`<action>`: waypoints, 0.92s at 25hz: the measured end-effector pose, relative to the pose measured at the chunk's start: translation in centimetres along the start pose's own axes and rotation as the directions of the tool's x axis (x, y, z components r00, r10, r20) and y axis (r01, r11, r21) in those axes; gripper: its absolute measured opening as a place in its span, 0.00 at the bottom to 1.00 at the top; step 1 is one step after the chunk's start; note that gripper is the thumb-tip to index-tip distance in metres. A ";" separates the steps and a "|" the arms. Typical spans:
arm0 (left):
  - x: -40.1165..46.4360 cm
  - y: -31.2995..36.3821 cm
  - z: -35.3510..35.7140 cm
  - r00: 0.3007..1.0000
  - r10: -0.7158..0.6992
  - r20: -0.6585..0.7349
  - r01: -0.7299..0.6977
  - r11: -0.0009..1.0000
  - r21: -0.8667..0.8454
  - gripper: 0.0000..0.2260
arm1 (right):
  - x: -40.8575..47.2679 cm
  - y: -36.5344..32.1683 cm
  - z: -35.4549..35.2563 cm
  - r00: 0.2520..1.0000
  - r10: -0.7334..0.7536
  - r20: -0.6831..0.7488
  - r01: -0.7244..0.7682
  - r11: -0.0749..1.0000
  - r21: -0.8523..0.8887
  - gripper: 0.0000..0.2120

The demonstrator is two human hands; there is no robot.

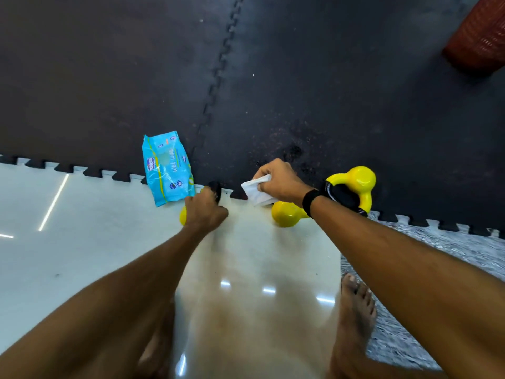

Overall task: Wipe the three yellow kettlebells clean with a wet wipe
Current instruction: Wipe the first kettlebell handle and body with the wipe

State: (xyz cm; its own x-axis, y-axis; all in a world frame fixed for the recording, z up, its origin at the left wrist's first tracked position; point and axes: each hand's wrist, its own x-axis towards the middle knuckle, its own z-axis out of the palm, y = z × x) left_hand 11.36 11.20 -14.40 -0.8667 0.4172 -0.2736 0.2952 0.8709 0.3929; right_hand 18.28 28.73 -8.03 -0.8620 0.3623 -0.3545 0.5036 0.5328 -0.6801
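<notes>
My left hand grips the black handle of a yellow kettlebell, whose body is mostly hidden under the hand. A white wet wipe is pinched in my right hand, just right of that kettlebell. Behind my right wrist lie two more yellow kettlebells on the floor: one near the wipe, another with a black strap on the dark mat. The blue wet-wipe pack lies left of my left hand.
Dark interlocking foam mats cover the far floor; glossy white tile is near me. My bare foot stands at the lower right beside a grey speckled mat. A red ribbed object sits at the top right.
</notes>
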 end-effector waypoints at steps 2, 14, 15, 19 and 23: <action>0.4 -1.3 -1.7 0.989 -0.132 0.071 0.147 0.946 -0.288 0.04 | -0.6 -0.1 0.2 1.000 -0.018 -0.009 0.018 0.999 0.031 0.10; 0.2 -4.0 -2.8 0.766 0.042 0.641 0.461 0.659 -0.594 0.13 | 0.5 1.8 4.6 0.990 0.026 -0.136 0.002 0.979 0.203 0.07; 0.1 -4.0 -2.5 0.747 0.065 0.661 0.480 0.635 -0.605 0.13 | 0.6 1.9 4.9 0.987 0.033 -0.154 0.002 0.975 0.221 0.07; 0.0 -4.8 -1.9 0.639 0.098 0.763 0.615 0.531 -0.584 0.13 | 0.4 2.8 6.5 0.971 0.091 -0.223 -0.018 0.951 0.307 0.07; -0.6 -4.3 0.5 0.420 0.153 0.894 0.677 0.603 -0.422 0.14 | -0.6 3.9 7.3 0.972 0.098 -0.216 -0.024 0.947 0.319 0.06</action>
State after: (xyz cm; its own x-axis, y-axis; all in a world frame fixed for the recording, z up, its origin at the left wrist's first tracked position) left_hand 10.85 7.32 -16.36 0.0407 0.5411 -0.8400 -0.5787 0.6981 0.4216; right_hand 20.32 24.96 -15.16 -0.7760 0.5689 -0.2725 0.4798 0.2518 -0.8405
